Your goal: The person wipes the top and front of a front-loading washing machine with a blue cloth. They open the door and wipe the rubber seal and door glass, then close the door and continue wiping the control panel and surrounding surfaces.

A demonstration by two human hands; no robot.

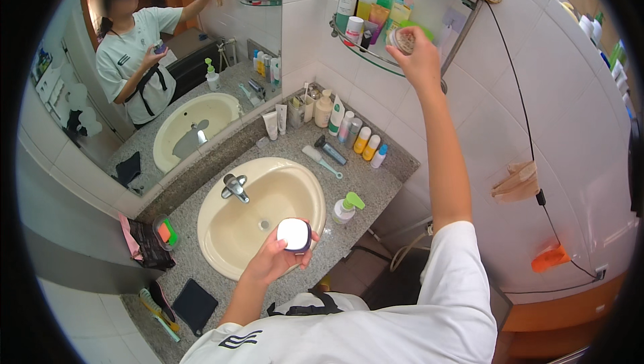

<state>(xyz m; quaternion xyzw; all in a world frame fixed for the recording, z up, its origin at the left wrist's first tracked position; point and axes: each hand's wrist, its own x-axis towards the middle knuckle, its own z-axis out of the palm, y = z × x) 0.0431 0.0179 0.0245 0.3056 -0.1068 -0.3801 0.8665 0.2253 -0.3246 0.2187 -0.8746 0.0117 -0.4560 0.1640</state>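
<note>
Above the near rim of the cream washbasin [211, 243], my left hand [274, 258] holds a small compact-like case [294, 235] with a white top and dark purple sides. My right hand [420, 57] reaches up to the glass wall shelf [372, 59] and grips a small round clear container [402, 41] with a pale lid; what is inside it is too blurred to name. Beside that hand on the shelf stand a green-and-white bottle [347, 1], a white jar [354, 29] and several tubes. A bright green item [417, 29] is partly hidden behind my fingers.
A chrome faucet [235, 188] rises at the basin's back. On the granite counter [307, 178] are a green-topped pump bottle [347, 208], a light-blue-handled brush [322, 161], several bottles [362, 140] and a black cloth [195, 306]. A cable [513, 72] hangs down the right wall; a mirror [201, 62] fills the left.
</note>
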